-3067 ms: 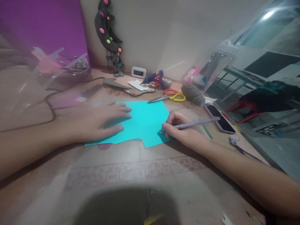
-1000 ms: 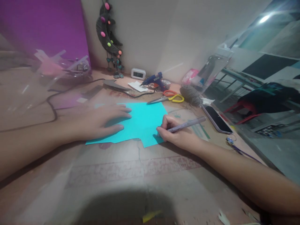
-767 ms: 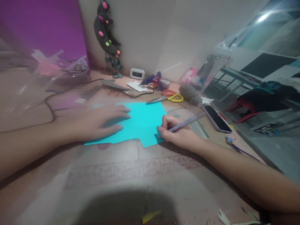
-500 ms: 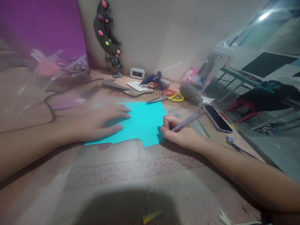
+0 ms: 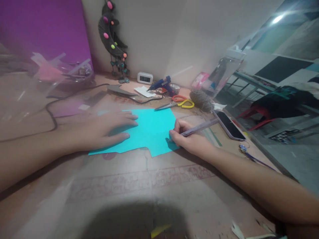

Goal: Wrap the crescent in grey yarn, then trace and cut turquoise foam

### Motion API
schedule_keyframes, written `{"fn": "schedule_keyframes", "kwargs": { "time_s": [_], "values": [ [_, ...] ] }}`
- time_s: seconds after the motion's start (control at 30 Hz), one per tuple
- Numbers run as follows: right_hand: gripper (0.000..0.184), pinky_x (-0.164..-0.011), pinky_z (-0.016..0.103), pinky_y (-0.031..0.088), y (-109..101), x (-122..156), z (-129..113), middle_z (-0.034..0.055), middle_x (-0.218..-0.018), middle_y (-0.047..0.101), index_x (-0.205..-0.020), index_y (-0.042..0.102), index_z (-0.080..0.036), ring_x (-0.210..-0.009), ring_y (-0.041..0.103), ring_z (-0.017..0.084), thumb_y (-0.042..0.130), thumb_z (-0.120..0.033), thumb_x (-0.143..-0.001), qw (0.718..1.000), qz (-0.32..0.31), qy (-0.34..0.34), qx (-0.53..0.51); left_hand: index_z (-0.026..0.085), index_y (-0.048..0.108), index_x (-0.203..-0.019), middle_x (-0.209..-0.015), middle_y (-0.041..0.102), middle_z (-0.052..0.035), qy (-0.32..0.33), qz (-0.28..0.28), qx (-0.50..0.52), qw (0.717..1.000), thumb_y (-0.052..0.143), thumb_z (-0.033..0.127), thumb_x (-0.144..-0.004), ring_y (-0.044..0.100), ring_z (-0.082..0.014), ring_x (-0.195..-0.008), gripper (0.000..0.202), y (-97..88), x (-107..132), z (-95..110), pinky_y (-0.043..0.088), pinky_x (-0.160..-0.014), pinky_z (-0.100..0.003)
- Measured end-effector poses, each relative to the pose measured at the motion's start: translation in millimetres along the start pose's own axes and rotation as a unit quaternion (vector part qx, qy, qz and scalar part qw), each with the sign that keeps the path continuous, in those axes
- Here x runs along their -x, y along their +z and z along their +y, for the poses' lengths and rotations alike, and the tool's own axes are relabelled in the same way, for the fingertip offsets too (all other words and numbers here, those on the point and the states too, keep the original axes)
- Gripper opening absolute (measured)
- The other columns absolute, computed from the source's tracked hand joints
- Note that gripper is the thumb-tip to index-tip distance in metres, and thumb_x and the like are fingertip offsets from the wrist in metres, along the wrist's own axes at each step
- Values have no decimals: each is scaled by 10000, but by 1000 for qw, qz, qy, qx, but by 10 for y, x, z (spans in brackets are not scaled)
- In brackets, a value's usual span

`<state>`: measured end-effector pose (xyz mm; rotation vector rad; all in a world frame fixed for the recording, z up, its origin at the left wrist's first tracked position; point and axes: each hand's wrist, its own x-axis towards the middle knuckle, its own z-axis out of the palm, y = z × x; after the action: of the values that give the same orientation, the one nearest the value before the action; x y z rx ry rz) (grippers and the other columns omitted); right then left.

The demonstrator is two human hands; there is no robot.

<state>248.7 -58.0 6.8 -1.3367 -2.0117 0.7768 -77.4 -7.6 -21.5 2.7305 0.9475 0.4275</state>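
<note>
A turquoise sheet of paper (image 5: 152, 127) with a notch cut from its near edge lies on the worn table. My left hand (image 5: 99, 127) rests flat on the sheet's left part, fingers stretched out. My right hand (image 5: 190, 139) is closed on a pale purple pen (image 5: 199, 127), its tip touching the sheet's right near corner. The pen's back end points right, toward a phone.
Behind the sheet lie orange-and-yellow scissors (image 5: 180, 103), a blue glue gun (image 5: 161, 84), a ball of grey twine (image 5: 201, 99) and a small white clock (image 5: 145, 78). A phone (image 5: 230, 121) lies to the right near the table edge. A black cable (image 5: 53, 116) loops at left.
My right hand with the pen has shifted slightly back and forth at the sheet's right corner. The left hand has stayed flat on the paper.
</note>
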Motion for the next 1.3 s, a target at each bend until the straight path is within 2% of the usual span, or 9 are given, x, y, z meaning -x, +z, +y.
{"fn": "schedule_keyframes", "kwargs": {
  "time_s": [0.23,0.47,0.77,1.3],
  "values": [
    [278,-562,284,290,-3,10,-28,-62,-604,420,-683,394,-249,-580,388,119,582,-355,-858,1000,-13,2,1,272,622,-1419,-1587,518,-70,-7,-3,5,1000,531,572,-987,445,-337,-1487,534,-11,7,4,367,-1227,-522],
    [266,-561,281,281,17,-13,14,-62,-618,393,-680,386,-249,-577,369,122,569,-337,-853,999,12,-31,17,264,635,-1405,-1589,516,-76,-6,5,13,1000,535,575,-986,455,-342,-1478,531,7,2,-1,373,-1221,-523],
    [236,-563,291,274,6,-15,-28,-59,-619,367,-665,355,-255,-577,367,129,528,-233,-825,998,22,-42,39,267,634,-1401,-1585,521,-75,-3,10,8,1000,536,551,-988,469,-341,-1469,511,11,9,0,386,-1209,-533],
    [243,-540,275,310,-22,23,-31,-61,-585,374,-628,340,-259,-560,382,119,517,-278,-793,998,-6,-59,36,249,630,-1400,-1577,529,-87,5,6,2,1000,523,527,-1000,470,-336,-1470,498,7,-6,12,388,-1206,-525]
  ]
}}
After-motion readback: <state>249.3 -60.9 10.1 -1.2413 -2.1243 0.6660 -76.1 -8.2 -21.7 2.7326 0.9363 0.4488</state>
